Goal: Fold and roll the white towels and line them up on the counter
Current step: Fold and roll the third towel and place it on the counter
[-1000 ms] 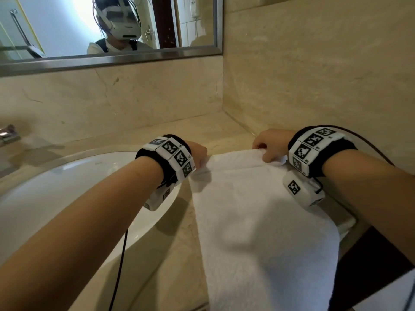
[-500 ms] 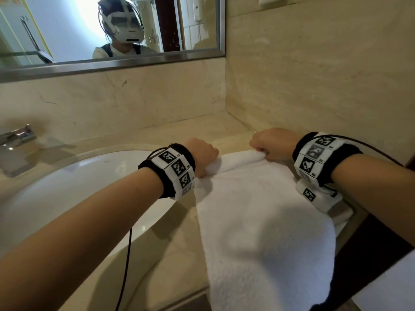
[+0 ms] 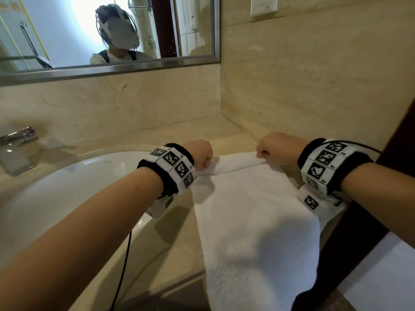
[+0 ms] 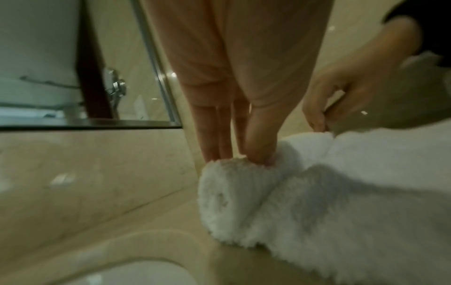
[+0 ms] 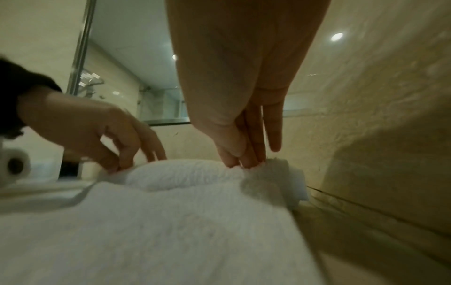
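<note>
A white towel (image 3: 253, 221), folded into a long strip, lies on the beige counter (image 3: 202, 131) and hangs over its front edge. Its far end is rolled into a small roll (image 3: 235, 162), which also shows in the left wrist view (image 4: 234, 196). My left hand (image 3: 202, 153) pinches the roll's left end, thumb in front and fingers behind (image 4: 256, 154). At the roll's right end my right hand (image 3: 276, 147) pinches the cloth with thumb and fingertips together (image 5: 244, 158). The flat part of the towel (image 5: 171, 221) runs toward me.
A white sink basin (image 3: 56, 187) with a chrome faucet (image 3: 18, 140) lies left of the towel. The marble side wall (image 3: 314, 86) stands close behind my right hand, and a mirror (image 3: 112, 30) hangs above the back wall. A black cable (image 3: 125, 265) dangles from my left wrist.
The flat far edge of the towel has been turned over into a small roll. Both hands stayed at its two ends, curling the cloth toward me.
</note>
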Available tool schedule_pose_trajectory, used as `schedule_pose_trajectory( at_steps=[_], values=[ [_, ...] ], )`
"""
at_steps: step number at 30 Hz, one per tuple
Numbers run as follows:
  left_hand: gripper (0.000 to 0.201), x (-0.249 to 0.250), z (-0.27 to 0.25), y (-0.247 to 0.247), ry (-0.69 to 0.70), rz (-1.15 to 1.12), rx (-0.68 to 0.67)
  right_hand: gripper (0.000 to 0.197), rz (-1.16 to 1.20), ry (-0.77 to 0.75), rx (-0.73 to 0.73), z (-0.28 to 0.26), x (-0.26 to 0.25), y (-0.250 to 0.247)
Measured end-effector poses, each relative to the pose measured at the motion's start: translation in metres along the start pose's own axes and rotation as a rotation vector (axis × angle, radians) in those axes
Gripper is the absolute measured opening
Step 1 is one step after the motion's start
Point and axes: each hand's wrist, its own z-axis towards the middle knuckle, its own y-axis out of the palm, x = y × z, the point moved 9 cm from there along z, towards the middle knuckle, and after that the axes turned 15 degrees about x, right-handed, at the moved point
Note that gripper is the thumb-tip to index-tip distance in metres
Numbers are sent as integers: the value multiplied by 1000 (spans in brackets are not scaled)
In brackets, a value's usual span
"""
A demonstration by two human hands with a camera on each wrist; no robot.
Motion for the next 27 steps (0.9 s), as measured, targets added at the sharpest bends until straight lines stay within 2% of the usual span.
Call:
schedule_pose_trajectory(
  at_steps=[2, 4, 6, 9, 12, 16, 20, 23, 25, 27],
  values=[
    [13, -12, 0, -2, -124, -131, 6, 24, 206, 214, 111, -2, 17, -9],
    [20, -18, -2, -3, -170, -232, 20, 18, 319, 406, 201, -5, 33, -11],
    [32, -22, -3, -1, -199, -304, 29, 16, 328, 569, 195, -11, 43, -4],
    [47, -23, -6, 6, -240, -386, 10, 30, 362, 719, 199, -17, 50, 9],
    [43, -24, -9, 8, -251, -405, 22, 17, 393, 779, 198, -22, 49, 13],
    [41, -25, -13, 8, -292, -452, 38, 33, 369, 792, 160, -26, 49, 15],
    [40, -24, -15, 4, -317, -463, 76, 33, 252, 789, 175, -24, 50, 10],
    [41, -25, -16, 4, -355, -485, 75, 30, 275, 835, 169, -26, 57, 17],
    [39, -28, -19, 8, -382, -535, 43, 16, 331, 854, 139, -23, 64, 28],
    [38, -35, -24, 12, -437, -619, 31, 25, 398, 861, 144, -22, 65, 31]
  ],
)
